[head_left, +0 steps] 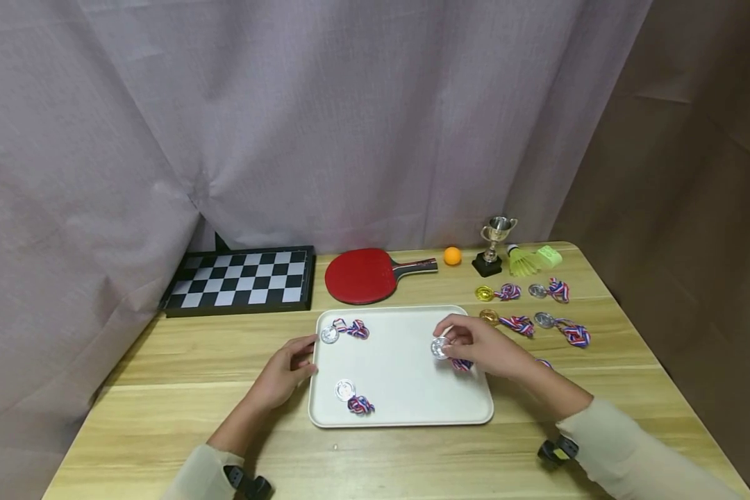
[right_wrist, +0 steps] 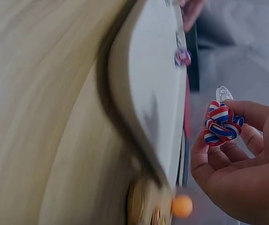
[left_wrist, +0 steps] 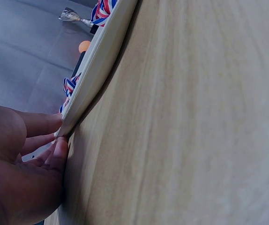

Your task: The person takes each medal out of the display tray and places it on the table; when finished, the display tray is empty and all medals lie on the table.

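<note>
A white tray [head_left: 400,410] lies on the wooden table, with two silver medals on its left side: one near the back [head_left: 329,335], one near the front [head_left: 345,390]. My left hand [head_left: 281,371] holds the tray's left edge; in the left wrist view the thumb and fingers [left_wrist: 43,124] meet at the rim. Over the tray's right part, my right hand [head_left: 484,344] pinches a silver medal [head_left: 439,348] between thumb and fingers. Its bundled red, white and blue ribbon [right_wrist: 222,124] hangs at the fingers, raised above the tray in the right wrist view.
Right of the tray lie gold medals [head_left: 484,293] and silver medals [head_left: 544,320] with knotted ribbons. Along the back stand a chessboard [head_left: 237,281], a red table tennis paddle [head_left: 360,276], an orange ball [head_left: 453,256], a small trophy cup [head_left: 491,246] and a yellow-green shuttlecock [head_left: 521,262].
</note>
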